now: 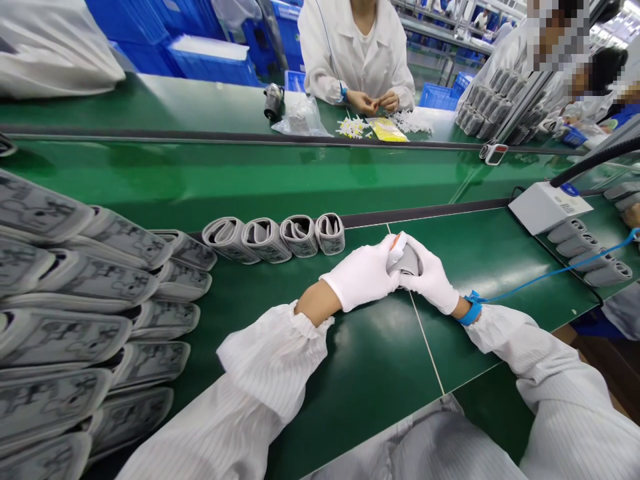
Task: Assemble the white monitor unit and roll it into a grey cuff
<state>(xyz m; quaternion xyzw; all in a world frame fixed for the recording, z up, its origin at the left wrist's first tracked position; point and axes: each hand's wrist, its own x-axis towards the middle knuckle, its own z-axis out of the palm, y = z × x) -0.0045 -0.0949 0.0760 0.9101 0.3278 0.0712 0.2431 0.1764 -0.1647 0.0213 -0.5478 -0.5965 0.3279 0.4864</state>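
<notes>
Both my gloved hands are closed around a wrist blood pressure monitor point(406, 260), a grey rolled cuff with a white unit that shows an orange patch. My left hand point(367, 270) grips its left side, fingers wrapped over the white part. From the right, my right hand point(431, 272) holds the cuff, a blue strap around that wrist. Much of the monitor is hidden by the gloves. Left of my hands, several rolled grey cuffs point(304, 237) stand in a row along the table's far edge.
Stacked printed cuffs point(75, 320) fill the left side. A white box point(550, 207) with a black flexible arm stands right, beside more rolled cuffs point(590, 253). Beyond the green conveyor belt point(200, 173), a co-worker point(357, 60) handles small white parts. Another monitor point(495, 154) lies at the belt's far edge.
</notes>
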